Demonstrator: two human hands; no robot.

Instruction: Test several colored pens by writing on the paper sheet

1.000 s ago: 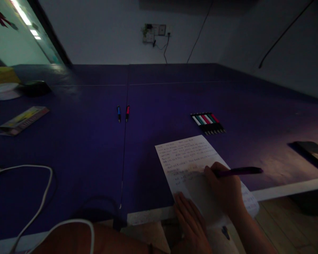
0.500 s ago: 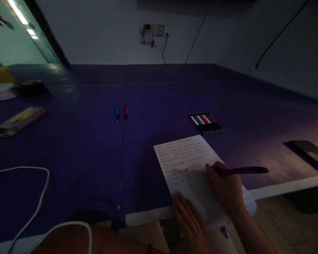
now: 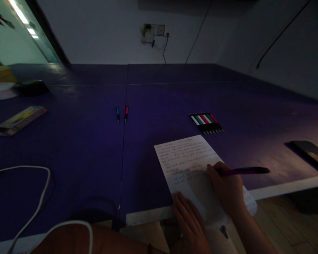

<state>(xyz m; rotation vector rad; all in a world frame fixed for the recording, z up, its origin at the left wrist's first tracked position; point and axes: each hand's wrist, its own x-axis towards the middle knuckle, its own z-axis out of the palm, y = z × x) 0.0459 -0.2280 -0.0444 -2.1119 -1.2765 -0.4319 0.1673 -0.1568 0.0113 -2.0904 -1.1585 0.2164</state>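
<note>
A white sheet of paper [image 3: 182,158] with lines of handwriting lies at the table's front edge, its lower part hanging past it. My right hand [image 3: 226,187] is closed around a purple pen [image 3: 247,170], resting on the right side of the sheet. The pen's tip is hidden behind my fingers. My left hand [image 3: 189,220] lies flat with fingers stretched out on the sheet's lower left edge. Beyond the paper is a row of several pens [image 3: 206,123] with white, green and red barrels. A blue pen [image 3: 118,114] and a red pen [image 3: 126,113] lie apart from them.
The purple table [image 3: 95,141] reaches back to the wall. A phone [image 3: 310,153] lies at the right edge. On the left are a white cable [image 3: 43,190], an open printed box [image 3: 21,120], a white bowl-like thing [image 3: 2,91] and a dark object [image 3: 33,88].
Almost nothing differs. My right hand and the pen have shifted very slightly to the right, along with a tiny shift of the whole view.
</note>
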